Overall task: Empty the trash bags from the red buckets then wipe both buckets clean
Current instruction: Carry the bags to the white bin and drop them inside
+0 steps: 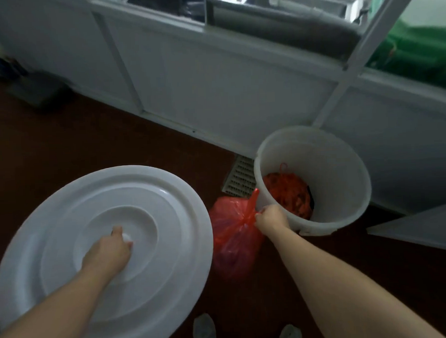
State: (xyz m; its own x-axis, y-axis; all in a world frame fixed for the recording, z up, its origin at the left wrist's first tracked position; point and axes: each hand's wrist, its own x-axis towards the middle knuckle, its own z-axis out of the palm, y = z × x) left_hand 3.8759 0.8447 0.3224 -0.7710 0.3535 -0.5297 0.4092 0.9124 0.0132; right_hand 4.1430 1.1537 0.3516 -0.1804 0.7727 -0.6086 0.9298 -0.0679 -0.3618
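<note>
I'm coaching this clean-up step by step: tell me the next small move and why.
Probably lift the tied red plastic bag over the rim of the round white plastic bucket and drop it in. The right hand grips its knotted top just outside that rim, the left hand holds the big round white lid aside by its knob, and red bagged trash already lies inside.

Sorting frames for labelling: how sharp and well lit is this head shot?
Head view: dim, flat indoor light, no hard shadows or strong glare; motion blur softens everything, worst on the white lid and the top of the wall; the wide lens bows the wall frames; the red bag and white bucket are readable.
</note>
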